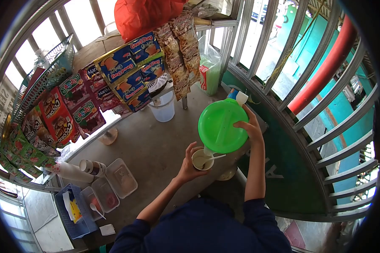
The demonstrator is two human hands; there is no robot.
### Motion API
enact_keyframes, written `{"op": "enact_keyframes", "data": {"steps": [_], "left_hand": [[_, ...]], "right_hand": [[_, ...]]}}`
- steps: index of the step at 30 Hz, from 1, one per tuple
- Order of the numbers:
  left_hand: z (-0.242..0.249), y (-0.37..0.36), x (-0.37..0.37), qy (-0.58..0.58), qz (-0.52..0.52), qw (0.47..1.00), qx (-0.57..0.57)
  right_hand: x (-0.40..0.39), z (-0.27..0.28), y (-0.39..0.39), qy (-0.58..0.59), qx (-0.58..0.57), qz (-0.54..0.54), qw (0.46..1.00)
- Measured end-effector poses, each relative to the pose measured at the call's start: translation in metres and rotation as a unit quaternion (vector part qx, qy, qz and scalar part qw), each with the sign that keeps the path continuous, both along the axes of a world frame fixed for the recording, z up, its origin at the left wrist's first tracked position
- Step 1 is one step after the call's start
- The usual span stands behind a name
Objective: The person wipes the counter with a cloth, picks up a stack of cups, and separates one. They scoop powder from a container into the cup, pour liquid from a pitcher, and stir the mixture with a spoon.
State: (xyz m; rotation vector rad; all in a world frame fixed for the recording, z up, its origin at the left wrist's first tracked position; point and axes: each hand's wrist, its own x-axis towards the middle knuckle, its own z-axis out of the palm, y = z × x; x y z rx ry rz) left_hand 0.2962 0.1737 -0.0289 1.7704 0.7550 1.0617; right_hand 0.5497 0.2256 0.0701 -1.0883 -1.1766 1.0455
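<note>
The small round paper cup [202, 160] sits just above the grey concrete tabletop [152, 147], near its right edge, with a white plastic spoon [214, 158] resting across its rim. The left hand [189, 166] is closed around the cup wall and holds it upright. Directly above, the round green plastic jug [222, 125] is tilted so that its white spout [207, 150] points down into the cup mouth. The right hand [250, 126] grips the jug at its right side, fingers curled over the lid edge.

For a clean pour, keep the spout centred over the cup, hold the cup level, and tilt the jug gradually, so the spoon is not knocked out.

Further left, clear rectangular plastic containers [121, 178] lie on the tabletop, and hanging snack packets [131, 71] line the rail behind.
</note>
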Motion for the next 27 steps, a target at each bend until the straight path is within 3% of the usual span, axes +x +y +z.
{"op": "enact_keyframes", "data": {"steps": [27], "left_hand": [[-0.0046,0.0014,0.0009,0.01,0.005,1.0,0.018]], "right_hand": [[-0.0064,0.0053,-0.0047,0.0,-0.011,0.006,1.0]]}}
